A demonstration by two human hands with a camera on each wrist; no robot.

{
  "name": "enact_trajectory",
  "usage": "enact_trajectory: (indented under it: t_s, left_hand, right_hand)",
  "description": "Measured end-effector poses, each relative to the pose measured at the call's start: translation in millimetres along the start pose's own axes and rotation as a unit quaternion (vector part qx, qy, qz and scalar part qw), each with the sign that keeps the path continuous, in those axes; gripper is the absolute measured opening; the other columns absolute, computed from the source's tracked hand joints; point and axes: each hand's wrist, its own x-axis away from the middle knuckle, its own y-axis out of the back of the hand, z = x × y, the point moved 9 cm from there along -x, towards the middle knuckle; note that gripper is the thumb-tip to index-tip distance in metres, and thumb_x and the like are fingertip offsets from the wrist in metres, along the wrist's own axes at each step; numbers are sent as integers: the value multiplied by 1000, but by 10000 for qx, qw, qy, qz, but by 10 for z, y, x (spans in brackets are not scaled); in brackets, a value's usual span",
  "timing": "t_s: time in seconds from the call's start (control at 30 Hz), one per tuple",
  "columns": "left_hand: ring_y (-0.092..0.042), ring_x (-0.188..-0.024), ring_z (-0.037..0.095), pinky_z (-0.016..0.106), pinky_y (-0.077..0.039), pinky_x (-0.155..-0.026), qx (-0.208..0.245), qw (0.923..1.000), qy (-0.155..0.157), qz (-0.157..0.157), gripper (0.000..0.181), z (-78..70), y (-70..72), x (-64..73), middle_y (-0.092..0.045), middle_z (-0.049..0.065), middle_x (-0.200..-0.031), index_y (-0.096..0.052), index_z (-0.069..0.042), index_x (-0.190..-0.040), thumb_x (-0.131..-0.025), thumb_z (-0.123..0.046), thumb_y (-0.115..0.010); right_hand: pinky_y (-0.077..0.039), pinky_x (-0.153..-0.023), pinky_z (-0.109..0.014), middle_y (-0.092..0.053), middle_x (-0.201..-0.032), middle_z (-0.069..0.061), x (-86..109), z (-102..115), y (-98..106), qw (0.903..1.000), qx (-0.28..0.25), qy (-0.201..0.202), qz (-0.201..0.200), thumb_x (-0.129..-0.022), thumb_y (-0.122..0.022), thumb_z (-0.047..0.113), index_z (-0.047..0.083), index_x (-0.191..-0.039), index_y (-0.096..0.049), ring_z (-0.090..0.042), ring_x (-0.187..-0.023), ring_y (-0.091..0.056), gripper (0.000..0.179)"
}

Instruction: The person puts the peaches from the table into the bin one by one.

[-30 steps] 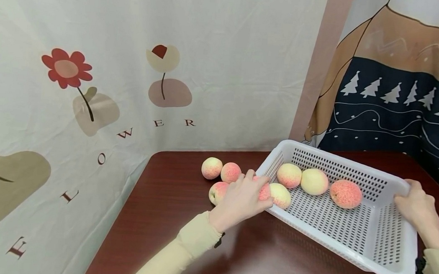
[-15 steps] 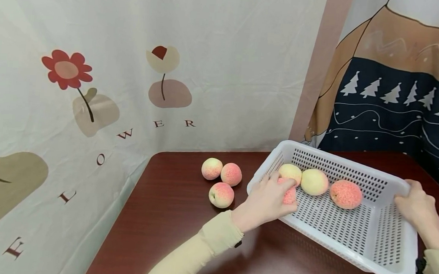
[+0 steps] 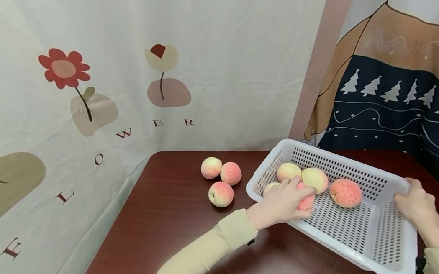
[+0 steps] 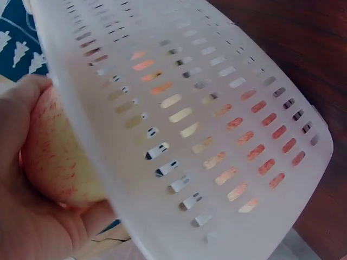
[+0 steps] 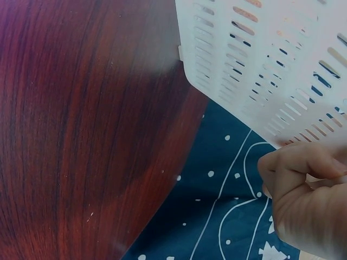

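Shifted rightward since a moment ago: one pink peach (image 3: 306, 202), gripped in the left hand (image 3: 281, 200) over the white basket (image 3: 403, 272), whose right end the right hand (image 3: 417, 205) grips, presumably for steadiness.

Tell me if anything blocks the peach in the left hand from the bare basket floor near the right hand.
Nothing visible does: the held peach appears within the basket's rim in the head view, and bare floor runs toward the right hand. The red peach nearby lies closer to the back wall, beside that path.
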Motion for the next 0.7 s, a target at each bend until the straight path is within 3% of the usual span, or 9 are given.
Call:
enact_trajectory:
  t_s: [0.13,0.27,0.47,0.57,0.7]
  left_hand:
    - [-48,-86,13,19,-35,-50,-10,9990,-407,193,28,-86,-124,-33,-53,-2,-102,-57,-30,-109,-84,-42,-63]
    - [-48,-94,10,18,-40,-55,68,9969,-511,598,36,-112,-219,-82,-53,-4,-107,-57,-32,-117,-85,-46,-62]
    - [-46,-103,6,20,-43,-79,-90,9922,-748,994,47,-175,-281,-178,-53,-7,-114,-53,-32,-129,-87,-51,-60]
    - [-46,-105,5,20,-40,-90,-51,9906,-744,1144,54,-197,-320,-213,-51,-8,-118,-50,-31,-134,-86,-53,-61]
    - [-47,-102,6,19,-44,-83,124,9878,-547,1451,59,-190,-401,-253,-49,-10,-122,-48,-32,-135,-83,-56,-63]
  right_hand:
    - [-51,-43,-38,-32,-111,-48,1,7,6,10000,9,-47,1,-89,-35,5,-16,-141,-6,-38,-57,-58,63]
    - [-50,-42,-37,-32,-110,-47,7,11,26,10000,51,-76,-17,-88,-35,6,-17,-140,-7,-36,-55,-58,64]
    - [-51,-43,-38,-32,-111,-48,-2,18,43,9999,72,-101,-29,-89,-35,6,-17,-141,-6,-38,-55,-58,64]
    - [-51,-43,-38,-31,-113,-49,-7,10,30,9999,68,-122,1,-90,-35,6,-16,-141,-5,-39,-57,-59,63]
    - [-50,-42,-37,-31,-112,-49,-12,-8,7,9999,57,-99,-5,-90,-35,6,-17,-141,-6,-39,-57,-59,63]
